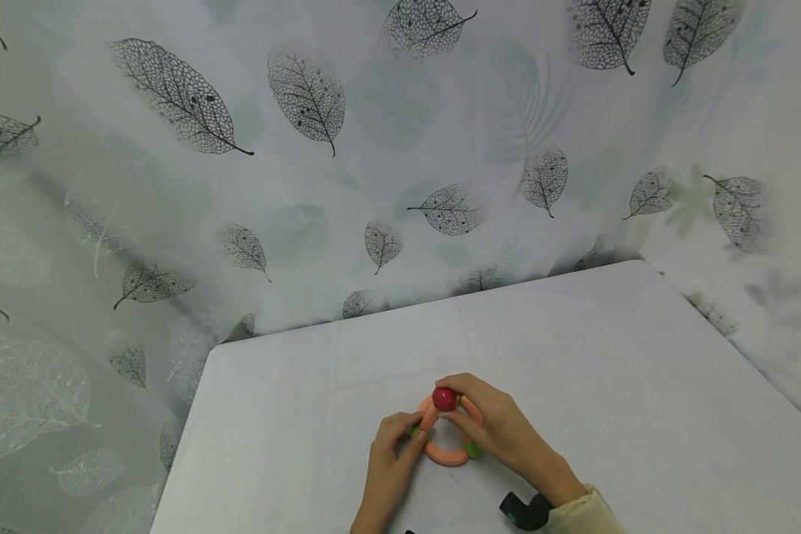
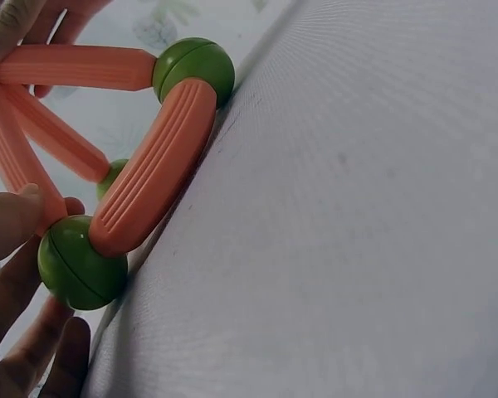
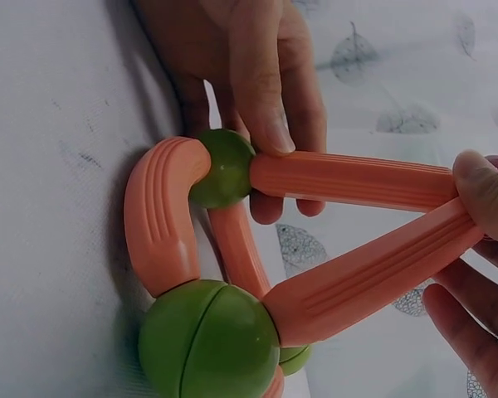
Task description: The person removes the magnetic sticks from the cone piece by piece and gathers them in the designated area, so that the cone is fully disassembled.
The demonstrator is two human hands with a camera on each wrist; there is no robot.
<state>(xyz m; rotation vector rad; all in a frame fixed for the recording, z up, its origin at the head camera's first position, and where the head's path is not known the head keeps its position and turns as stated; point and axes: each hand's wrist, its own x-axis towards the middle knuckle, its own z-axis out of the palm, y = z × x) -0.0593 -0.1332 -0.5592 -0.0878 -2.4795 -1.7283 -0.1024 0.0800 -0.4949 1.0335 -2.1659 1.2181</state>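
Observation:
A toy frame stands on the table, made of grooved orange rods and green balls. Curved orange rods (image 2: 159, 170) join the green balls (image 2: 83, 261) into a ring at its base. Straight orange rods (image 3: 357, 178) slope up from there and meet at a red ball (image 1: 443, 399). Thumb and fingers of my right hand (image 1: 500, 423) pinch this red ball at the top; the wrist views do not show the ball. Low on one side, my left hand (image 1: 391, 463) pinches the bottom end of a straight rod, right beside a green ball.
A white cloth covers the table (image 1: 294, 423). Near the right sleeve (image 1: 584, 512) lies a dark, curved object (image 1: 523, 512), its kind unclear. Leaf-patterned curtains (image 1: 347, 185) hang behind the table and along its sides.

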